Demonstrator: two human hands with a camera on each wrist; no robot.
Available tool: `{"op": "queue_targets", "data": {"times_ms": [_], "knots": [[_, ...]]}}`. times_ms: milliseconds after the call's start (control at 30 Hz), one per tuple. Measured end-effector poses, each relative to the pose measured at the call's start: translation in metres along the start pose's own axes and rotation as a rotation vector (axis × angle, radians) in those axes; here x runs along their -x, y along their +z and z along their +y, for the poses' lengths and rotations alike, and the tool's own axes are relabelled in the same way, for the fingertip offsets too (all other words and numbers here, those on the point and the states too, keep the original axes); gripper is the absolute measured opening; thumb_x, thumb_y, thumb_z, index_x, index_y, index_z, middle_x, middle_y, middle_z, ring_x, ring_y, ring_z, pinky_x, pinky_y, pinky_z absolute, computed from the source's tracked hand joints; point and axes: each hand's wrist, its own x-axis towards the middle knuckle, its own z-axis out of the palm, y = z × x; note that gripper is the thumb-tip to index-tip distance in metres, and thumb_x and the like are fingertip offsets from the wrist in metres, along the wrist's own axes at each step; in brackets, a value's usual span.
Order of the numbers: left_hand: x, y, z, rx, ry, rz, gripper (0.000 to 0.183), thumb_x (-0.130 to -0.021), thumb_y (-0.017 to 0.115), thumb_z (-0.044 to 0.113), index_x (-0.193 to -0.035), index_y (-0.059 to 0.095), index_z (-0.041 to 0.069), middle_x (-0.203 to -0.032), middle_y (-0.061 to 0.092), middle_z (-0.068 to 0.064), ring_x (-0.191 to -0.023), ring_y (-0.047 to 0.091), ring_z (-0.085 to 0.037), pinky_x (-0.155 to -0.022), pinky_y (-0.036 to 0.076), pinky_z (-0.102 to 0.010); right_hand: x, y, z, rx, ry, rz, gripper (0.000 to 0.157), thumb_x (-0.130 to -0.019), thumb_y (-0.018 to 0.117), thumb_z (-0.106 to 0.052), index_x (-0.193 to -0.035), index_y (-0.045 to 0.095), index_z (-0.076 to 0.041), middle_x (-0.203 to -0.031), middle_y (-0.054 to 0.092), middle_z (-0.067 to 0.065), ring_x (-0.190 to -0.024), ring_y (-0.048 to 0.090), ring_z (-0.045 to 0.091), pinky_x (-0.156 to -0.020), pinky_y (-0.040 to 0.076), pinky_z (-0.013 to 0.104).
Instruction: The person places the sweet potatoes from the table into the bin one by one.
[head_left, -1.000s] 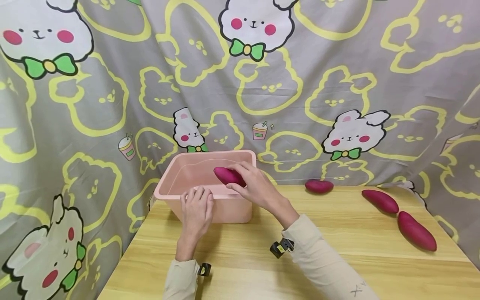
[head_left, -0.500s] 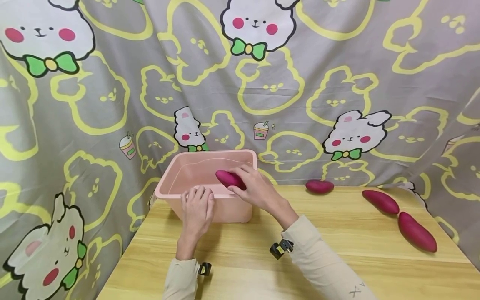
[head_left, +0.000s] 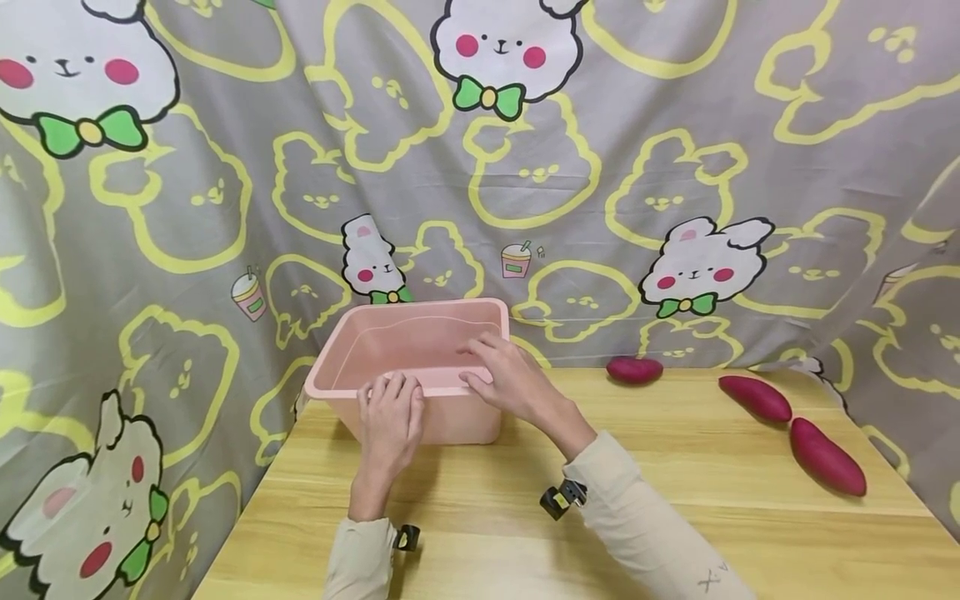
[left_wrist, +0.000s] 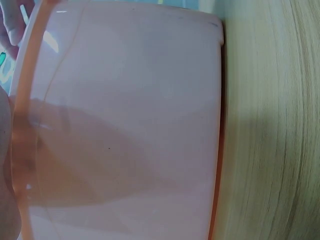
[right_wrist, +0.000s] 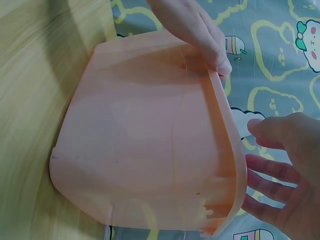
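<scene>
Over pink bin (head_left: 459, 419) — right hand (head_left: 510, 377), fingers apart | left hand (head_left: 390, 421), fingers clamped on rim (head_left: 330, 394) | red tubers (head_left: 754, 398) well right of both

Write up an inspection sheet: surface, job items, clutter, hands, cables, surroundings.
Surface: light wood-grain table.
Job items: pink rectangular plastic bin, inside partly hidden; small oval magenta sweet potato near the back edge, two longer ones at right.
Clutter: nothing seen.
Hands: left hand grips the bin's near rim; right hand over the bin's right side, fingers parted, nothing seen in it.
Cables: nothing seen.
Surroundings: grey fabric curtain with cartoon rabbits.
</scene>
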Motion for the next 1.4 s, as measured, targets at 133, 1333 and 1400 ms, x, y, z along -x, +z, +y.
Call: {"op": "queue_targets", "data": {"times_ms": [133, 1333, 1400], "knots": [[0.001, 0.000, -0.001, -0.003, -0.004, -0.001, 0.034, -0.106, 0.032, 0.028, -0.093, 0.058, 0.012, -0.092, 0.056, -0.008, -0.097, 0.053, -0.035, -0.095, 0.032, -0.057, 0.003, 0.000, 0.001, -0.001, -0.008, 0.011, 0.031, -0.093, 0.076, -0.017, -0.121, 0.070, -0.008, -0.114, 0.067, 0.007, -0.100, 0.067, 0.022, -0.088, 0.055, 0.039], [0.000, -0.001, -0.001, 0.002, 0.008, 0.013, 0.033, -0.106, 0.032, 0.027, -0.092, 0.058, 0.012, -0.092, 0.057, -0.008, -0.099, 0.054, -0.036, -0.094, 0.032, -0.056, 0.067, -0.037, 0.086, 0.007, 0.163, 0.079, 0.041, -0.090, 0.079, -0.013, -0.128, 0.067, -0.008, -0.125, 0.065, 0.010, -0.118, 0.062, 0.030, -0.099, 0.051, 0.050], [0.000, -0.001, -0.001, 0.005, 0.005, 0.009, 0.033, -0.107, 0.033, 0.028, -0.092, 0.058, 0.012, -0.093, 0.057, -0.008, -0.100, 0.054, -0.036, -0.094, 0.032, -0.056, 0.071, -0.039, 0.093, 0.019, 0.167, 0.073, 0.043, -0.089, 0.080, -0.012, -0.129, 0.066, -0.007, -0.125, 0.064, 0.011, -0.118, 0.061, 0.032, -0.099, 0.050, 0.053]]}}
